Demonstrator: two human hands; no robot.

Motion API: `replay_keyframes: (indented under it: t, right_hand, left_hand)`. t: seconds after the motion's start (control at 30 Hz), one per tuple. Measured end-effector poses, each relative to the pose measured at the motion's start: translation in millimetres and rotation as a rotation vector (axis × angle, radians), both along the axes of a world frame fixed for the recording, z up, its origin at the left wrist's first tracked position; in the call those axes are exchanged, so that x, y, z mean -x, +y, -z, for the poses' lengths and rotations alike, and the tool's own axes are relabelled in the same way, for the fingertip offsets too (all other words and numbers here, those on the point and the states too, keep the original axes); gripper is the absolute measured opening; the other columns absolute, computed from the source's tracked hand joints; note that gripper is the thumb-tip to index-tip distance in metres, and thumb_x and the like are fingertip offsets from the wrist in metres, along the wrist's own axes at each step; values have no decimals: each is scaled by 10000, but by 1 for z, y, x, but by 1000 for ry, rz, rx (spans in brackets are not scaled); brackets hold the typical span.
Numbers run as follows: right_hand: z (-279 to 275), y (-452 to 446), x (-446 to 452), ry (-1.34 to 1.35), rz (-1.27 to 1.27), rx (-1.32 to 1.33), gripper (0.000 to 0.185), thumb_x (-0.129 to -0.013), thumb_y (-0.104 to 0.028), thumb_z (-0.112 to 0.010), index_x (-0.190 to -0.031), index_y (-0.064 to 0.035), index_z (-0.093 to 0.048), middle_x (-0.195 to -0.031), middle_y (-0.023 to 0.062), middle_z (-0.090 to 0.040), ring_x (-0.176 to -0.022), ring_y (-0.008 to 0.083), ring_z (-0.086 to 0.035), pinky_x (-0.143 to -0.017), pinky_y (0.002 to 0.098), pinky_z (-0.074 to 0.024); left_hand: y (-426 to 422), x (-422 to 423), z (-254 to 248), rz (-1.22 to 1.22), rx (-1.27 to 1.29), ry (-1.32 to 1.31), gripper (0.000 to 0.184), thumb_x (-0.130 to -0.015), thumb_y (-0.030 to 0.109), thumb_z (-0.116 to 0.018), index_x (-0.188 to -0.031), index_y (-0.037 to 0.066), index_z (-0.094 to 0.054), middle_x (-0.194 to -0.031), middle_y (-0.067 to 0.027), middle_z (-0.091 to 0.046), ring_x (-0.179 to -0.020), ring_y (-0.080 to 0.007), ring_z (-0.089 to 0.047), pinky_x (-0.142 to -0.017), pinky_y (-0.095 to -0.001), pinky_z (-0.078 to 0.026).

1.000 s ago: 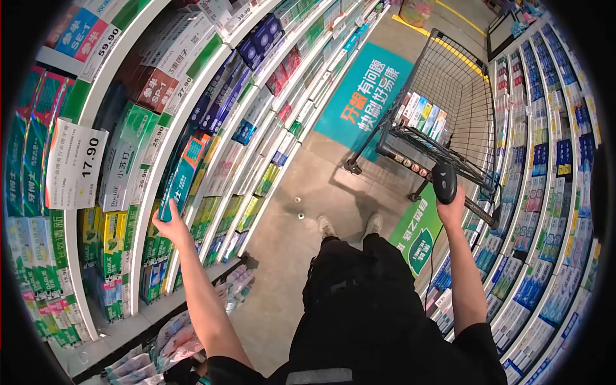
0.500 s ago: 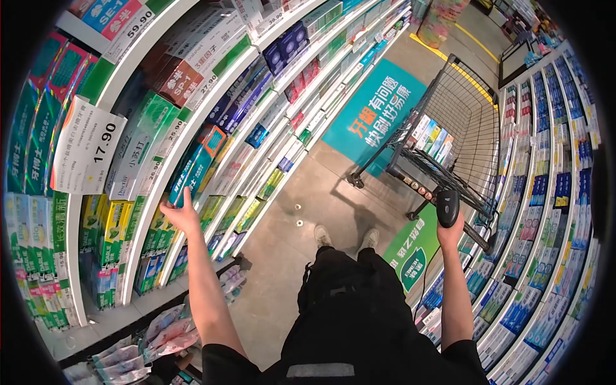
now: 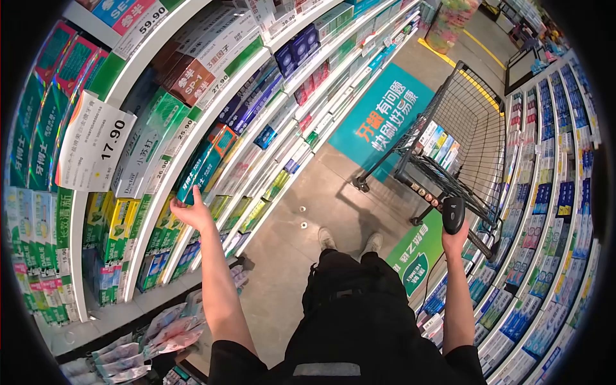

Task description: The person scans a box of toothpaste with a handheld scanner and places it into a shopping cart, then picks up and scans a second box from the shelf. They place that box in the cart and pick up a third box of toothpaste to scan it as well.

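At the shelf edge on the left, my left hand (image 3: 192, 213) is closed around the lower end of a teal toothpaste box (image 3: 204, 165) with white lettering and an orange patch at its far end. The box lies tilted beside the shelf front; a second one may be pressed against it, but I cannot tell. My right hand (image 3: 455, 241) grips a black handheld barcode scanner (image 3: 453, 215) from below, near the cart's handle. A thin cable runs down from that hand along my forearm.
A dark wire shopping cart (image 3: 471, 122) with several boxes (image 3: 439, 144) inside stands ahead to the right. Stocked shelves line both sides. A price card reading 17.90 (image 3: 96, 141) sticks out on the left. Pink packets (image 3: 170, 333) hang low at left. Floor stickers (image 3: 375, 119) lie ahead.
The whole view has shifted slightly to the right. My left hand still holds the toothpaste box, and my right hand still holds the scanner, which sits a little lower in view.
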State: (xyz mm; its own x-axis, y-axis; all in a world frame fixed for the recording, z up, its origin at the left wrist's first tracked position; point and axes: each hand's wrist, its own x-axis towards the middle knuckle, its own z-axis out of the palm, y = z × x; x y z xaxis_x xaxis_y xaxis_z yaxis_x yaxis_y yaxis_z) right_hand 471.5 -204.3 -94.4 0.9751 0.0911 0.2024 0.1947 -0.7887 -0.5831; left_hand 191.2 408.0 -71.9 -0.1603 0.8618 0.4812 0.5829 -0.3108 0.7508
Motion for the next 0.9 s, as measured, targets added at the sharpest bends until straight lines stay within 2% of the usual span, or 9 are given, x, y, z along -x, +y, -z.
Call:
replay_keyframes:
  t: [0.33, 0.43, 0.53, 0.63, 0.73, 0.83, 0.9]
  right_hand:
    - [-6, 2, 0, 17, -34, -14, 356, -653, 19, -629, -1001, -21, -564, -972, 192, -582, -976, 411, -512, -898, 459, -393]
    - [-10, 5, 2, 17, -13, 2, 358, -653, 17, -629, -1002, -23, -566, -976, 188, -586, -977, 409, -513, -901, 458, -392]
    - [-6, 2, 0, -7, -41, 9, 362, -651, 17, -630, -1006, -24, -567, -973, 188, -587, -979, 405, -513, -905, 455, -392]
    - [-4, 1, -1, 4, -34, 12, 359, -653, 13, -637, -1002, -25, -565, -967, 186, -581, -978, 403, -512, -900, 456, -392]
    - [-3, 0, 0, 29, -17, -10, 355, -653, 8, -646, -996, -28, -563, -957, 184, -572, -975, 402, -511, -890, 456, -393]
    - [-5, 2, 2, 39, 10, -7, 355, -653, 6, -652, -994, -32, -562, -947, 183, -566, -971, 403, -510, -883, 454, -394]
    - [-3, 0, 1, 26, 11, -5, 358, -654, 7, -651, -997, -34, -561, -948, 182, -568, -972, 401, -511, -885, 451, -394]
  left_hand:
    - [-4, -5, -4, -86, 83, 34, 668, -702, 302, -838, -1155, -55, -500, -1061, -173, -561, -928, -280, -543, -828, -392, -443]
    - [-2, -5, 2, -121, -11, 139, 718, -703, 356, -835, -1166, -73, -494, -1032, -183, -572, -911, -287, -558, -799, -401, -455]
    - [3, -4, 9, -117, -36, 127, 699, -687, 327, -845, -1155, -62, -502, -1022, -181, -556, -905, -295, -545, -820, -400, -447]
    - [5, -8, 10, -132, -21, 114, 701, -690, 325, -840, -1172, -55, -503, -1044, -197, -538, -948, -321, -531, -845, -422, -439]
    - [-1, -13, 7, -179, -27, 268, 693, -696, 305, -832, -1208, -27, -503, -1107, -214, -510, -1027, -350, -495, -884, -450, -417]
    - [-6, -15, 10, -119, 20, 257, 697, -693, 293, -830, -1241, 15, -502, -1155, -220, -489, -1077, -365, -459, -911, -463, -395]
    - [-1, -13, 18, -108, 33, 239, 733, -668, 337, -837, -1246, 27, -508, -1161, -220, -501, -1094, -366, -452, -920, -459, -398]
